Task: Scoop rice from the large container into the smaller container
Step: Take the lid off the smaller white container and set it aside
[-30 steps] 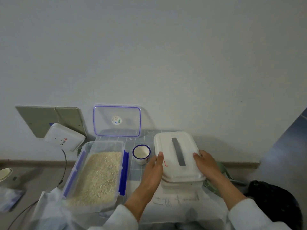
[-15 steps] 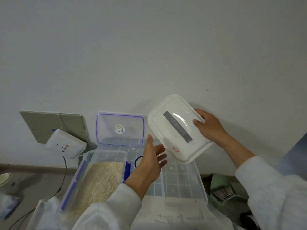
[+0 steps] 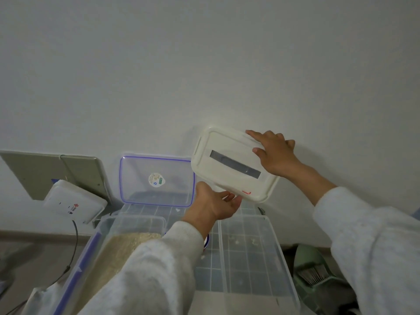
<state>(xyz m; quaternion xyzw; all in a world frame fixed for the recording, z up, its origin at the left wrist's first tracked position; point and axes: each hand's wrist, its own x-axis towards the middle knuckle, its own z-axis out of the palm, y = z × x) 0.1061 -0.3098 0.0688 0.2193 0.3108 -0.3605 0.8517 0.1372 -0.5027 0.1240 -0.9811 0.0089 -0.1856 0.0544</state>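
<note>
My right hand (image 3: 276, 154) grips the far right edge of a white lid (image 3: 229, 164) with a grey stripe, held tilted against the wall. My left hand (image 3: 213, 205) hovers under the lid's near corner, fingers relaxed, apparently just off it. Below stands the smaller clear container (image 3: 252, 253), uncovered, with only a few grains inside. To the left is the large clear container (image 3: 127, 223) with blue clips, holding rice (image 3: 127, 246). My left sleeve hides most of a white cup with a blue rim (image 3: 206, 241) between the two containers.
The large container's clear lid (image 3: 156, 180) with a blue seal leans on the wall. A white box (image 3: 75, 204) and grey boards (image 3: 52, 171) stand at the left, with a black cable (image 3: 73, 246). A green dustpan (image 3: 313, 269) lies at the right.
The white lid came off the smaller container. My right hand lifted it and set it up towards the wall. My left hand let go and stays beneath it.
</note>
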